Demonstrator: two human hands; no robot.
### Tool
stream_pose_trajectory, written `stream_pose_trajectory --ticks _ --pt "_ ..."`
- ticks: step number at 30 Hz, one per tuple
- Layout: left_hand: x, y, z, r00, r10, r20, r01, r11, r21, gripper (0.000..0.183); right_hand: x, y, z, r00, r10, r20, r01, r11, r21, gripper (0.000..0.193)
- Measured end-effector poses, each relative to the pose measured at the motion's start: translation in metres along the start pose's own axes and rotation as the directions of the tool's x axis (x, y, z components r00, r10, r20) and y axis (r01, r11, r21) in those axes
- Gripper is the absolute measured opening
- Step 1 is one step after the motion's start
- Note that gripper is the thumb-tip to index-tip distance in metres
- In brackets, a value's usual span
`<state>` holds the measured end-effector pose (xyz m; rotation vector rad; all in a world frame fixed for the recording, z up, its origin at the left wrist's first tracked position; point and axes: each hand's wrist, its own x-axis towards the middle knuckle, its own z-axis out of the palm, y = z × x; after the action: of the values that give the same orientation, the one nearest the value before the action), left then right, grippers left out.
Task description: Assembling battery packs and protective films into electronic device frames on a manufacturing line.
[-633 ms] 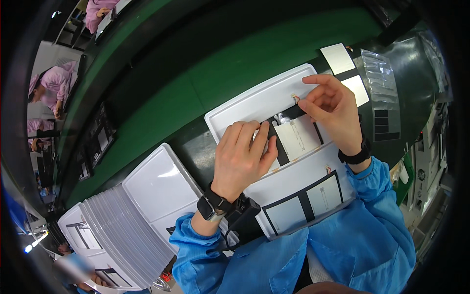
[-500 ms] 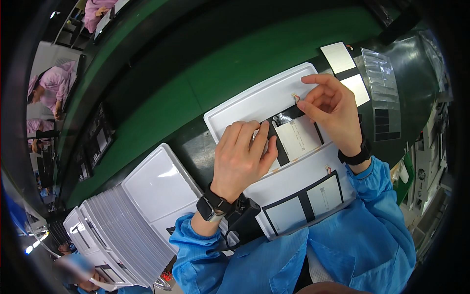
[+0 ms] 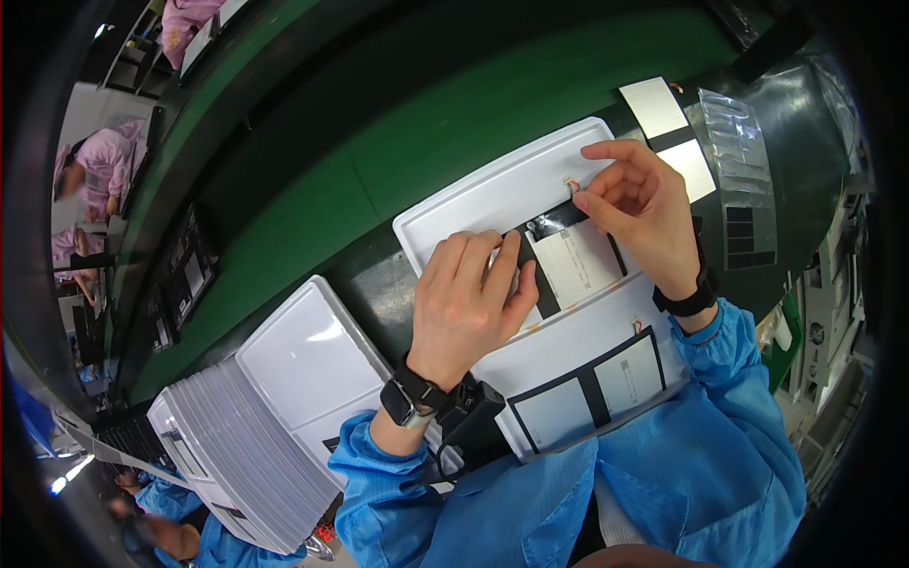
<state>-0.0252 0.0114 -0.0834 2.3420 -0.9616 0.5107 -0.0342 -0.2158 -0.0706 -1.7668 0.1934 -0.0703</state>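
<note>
Head: left hand [image 3: 466,308] half-curled on pack [image 3: 575,270]; right hand [image 3: 649,210] near wires [image 3: 572,185].

Tiny illegible print [image 3: 566,239] on upper white panel [image 3: 576,269], lower white panel [image 3: 629,381]

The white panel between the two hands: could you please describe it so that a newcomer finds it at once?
On the dark green table, find the white tray before the blue jacket. In its far part, between the left hand and the right hand, lies the white panel. A broad shiny black strip borders its far edge, unlike the similar panel nearer the jacket.
</note>
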Motion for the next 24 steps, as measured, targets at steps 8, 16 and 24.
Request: stream_pose_trajectory --ticks 8,16,24 --pt "-0.0002 0.0028 -0.0011 0.999 -0.008 0.038 0.007 1.0 0.025 0.034 0.0005 0.0027 0.0006 1.0 0.0 -0.008 0.0 1.0 -0.013 0.037" --pt "0.004 0.0056 -0.0043 0.987 0.05 0.156 -0.062 0.995 0.072 0.044 -0.0016 0.0037 0.0034 0.999 -0.047 -0.023 0.046 0.998 -0.039 0.037" --pt "0.0015 0.0034 -0.0022 0.983 0.052 0.177 -0.072 0.991 0.111 0.044 -0.0034 0.004 0.0098 0.981 -0.171 -0.086 0.152 0.969 -0.195 0.044"
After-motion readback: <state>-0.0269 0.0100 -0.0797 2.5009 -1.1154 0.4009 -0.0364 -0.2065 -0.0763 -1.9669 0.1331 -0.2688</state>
